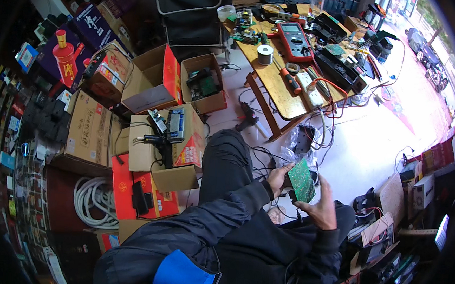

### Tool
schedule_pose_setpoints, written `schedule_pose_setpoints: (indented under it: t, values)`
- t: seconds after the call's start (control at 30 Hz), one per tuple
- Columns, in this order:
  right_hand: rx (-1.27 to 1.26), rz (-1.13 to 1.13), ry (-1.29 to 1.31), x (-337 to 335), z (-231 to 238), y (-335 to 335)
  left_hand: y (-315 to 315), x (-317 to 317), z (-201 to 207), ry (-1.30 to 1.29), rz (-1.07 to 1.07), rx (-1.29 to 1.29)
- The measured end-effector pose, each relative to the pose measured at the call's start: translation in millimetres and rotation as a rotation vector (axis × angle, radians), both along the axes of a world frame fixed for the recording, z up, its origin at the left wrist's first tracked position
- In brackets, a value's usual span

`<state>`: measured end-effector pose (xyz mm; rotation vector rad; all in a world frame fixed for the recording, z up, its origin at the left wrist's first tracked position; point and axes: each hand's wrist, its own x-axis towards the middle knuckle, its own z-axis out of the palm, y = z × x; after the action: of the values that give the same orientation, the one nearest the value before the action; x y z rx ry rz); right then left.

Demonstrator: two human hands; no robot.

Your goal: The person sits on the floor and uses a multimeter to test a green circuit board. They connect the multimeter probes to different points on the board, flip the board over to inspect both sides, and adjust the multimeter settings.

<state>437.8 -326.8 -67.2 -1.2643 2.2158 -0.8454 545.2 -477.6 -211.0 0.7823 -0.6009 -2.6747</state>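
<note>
A green circuit board point(301, 181) is held up over my lap, tilted, with its solder side showing. My left hand point(277, 180) is closed on its left edge. At the lower right corner, the thumb of my right hand point(324, 209) presses on the board while the other fingers reach up along its right side. Dark parts and a black cable show around the board's lower edge; what they join to is hidden. Behind it, a clear plastic bag point(290, 148) and a black case point(305, 137) lie on the floor.
A wooden table point(272, 92) ahead carries a red multimeter point(294, 41), a solder spool point(264, 54), a white power strip point(310, 90) and black housings. Opened cartons point(188, 139) stand at the left, near a coiled white hose point(94, 201). A hot-glue gun point(248, 117) and cables lie on the floor.
</note>
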Motion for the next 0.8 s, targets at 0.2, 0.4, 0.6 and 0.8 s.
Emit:
schedule_pose_setpoints:
  t: [0.2,0.4,0.6,0.8]
  values:
    - [-0.210,0.394,0.375,22,181,-14,-2,5,2,-0.058,0.079,-0.060]
    - [-0.422,0.788,0.749,79,262,-40,-9,-3,15,-0.259,-0.016,-0.110]
    - [-0.418,0.850,0.740,84,259,-47,-7,8,9,-0.210,0.045,-0.098]
    - [-0.399,0.866,0.709,92,259,-47,-6,11,14,-0.205,0.102,-0.091]
